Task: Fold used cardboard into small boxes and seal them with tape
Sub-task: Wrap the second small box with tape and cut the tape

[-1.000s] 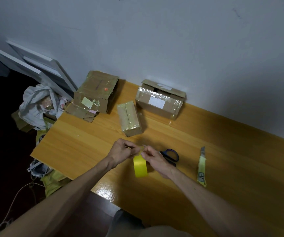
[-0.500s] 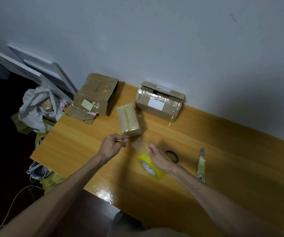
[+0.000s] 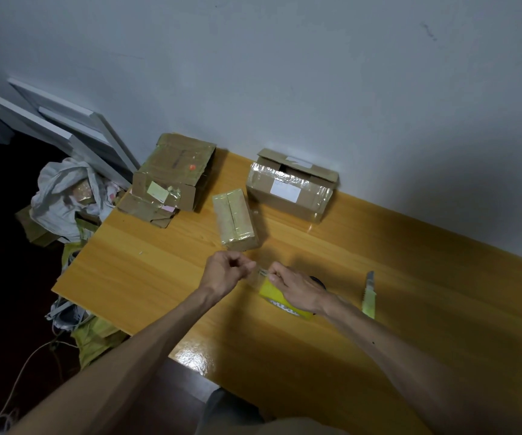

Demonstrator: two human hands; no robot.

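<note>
On the near half of the wooden table (image 3: pixel 410 293), both hands work a yellow tape roll (image 3: pixel 267 292): the right hand (image 3: pixel 297 291) curls its fingers over the roll and holds it on or just above the board (contact cannot be told), while the left hand (image 3: pixel 226 271), fingers curled with thumb against forefinger, pinches what appears to be the tape end (image 3: pixel 258 271), a clear, faintly glinting strip drawn out between the two hands. Just beyond the hands lies a small box (image 3: pixel 236 219), closed on every visible face and glossy with tape, judged finished. Behind it, against the wall, stands a larger carton (image 3: pixel 288 189) with its top flaps apart, wrapped in old tape and bearing a white label; to its left a flattened carton (image 3: pixel 172 174) lies at the far left corner with loose flaps beneath it. Both are judged to be stock not yet cut or folded. A yellow utility knife (image 3: pixel 369 296) lies to the right of the right hand, apart from it. Progress, as judged: one box made and sealed; tape being freed, though no folded, unsealed box lies within reach, so the strip's destination cannot be told; the remaining cardboard awaits folding and sealing
</note>
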